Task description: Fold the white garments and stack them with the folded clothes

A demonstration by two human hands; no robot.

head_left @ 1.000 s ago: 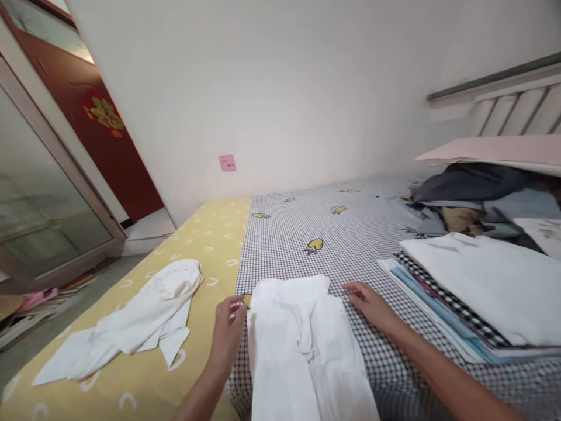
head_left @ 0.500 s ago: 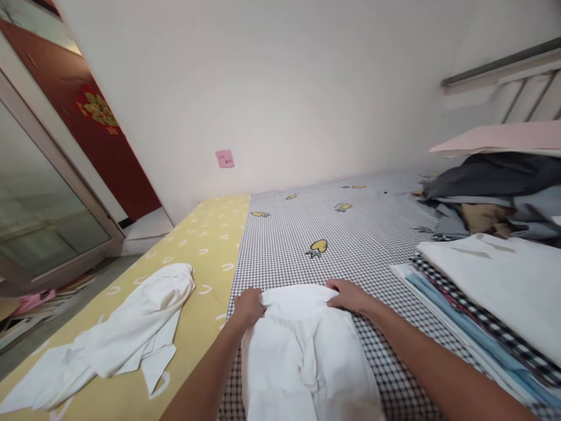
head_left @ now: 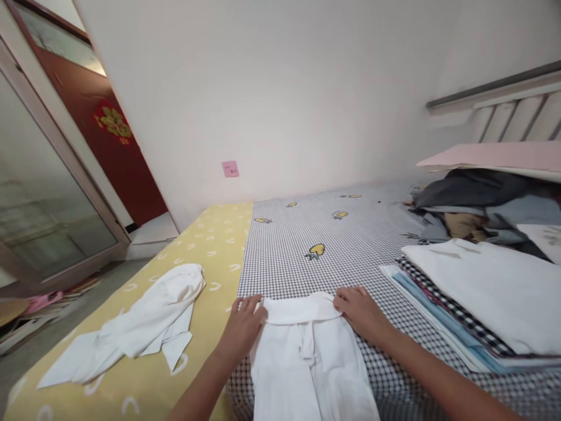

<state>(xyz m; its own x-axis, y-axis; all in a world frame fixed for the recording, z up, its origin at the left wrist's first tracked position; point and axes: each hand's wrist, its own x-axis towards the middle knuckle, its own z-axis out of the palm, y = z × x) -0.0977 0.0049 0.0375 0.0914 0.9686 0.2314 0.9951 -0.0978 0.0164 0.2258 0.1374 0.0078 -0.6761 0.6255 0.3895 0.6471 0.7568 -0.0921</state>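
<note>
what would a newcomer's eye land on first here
The white garment lying flat on the checked sheet at centre bottom, with the left hand and right hand on its far corners. A crumpled cloth lies on the yellow sheet to the left, and a stack of folded clothes sits on the right.

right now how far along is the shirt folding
Done: folded stack on the right. In hand: left hand and right hand rest on the far edge of the white shirt. To do: crumpled shirt on the yellow sheet, loose heap behind the stack.
</note>
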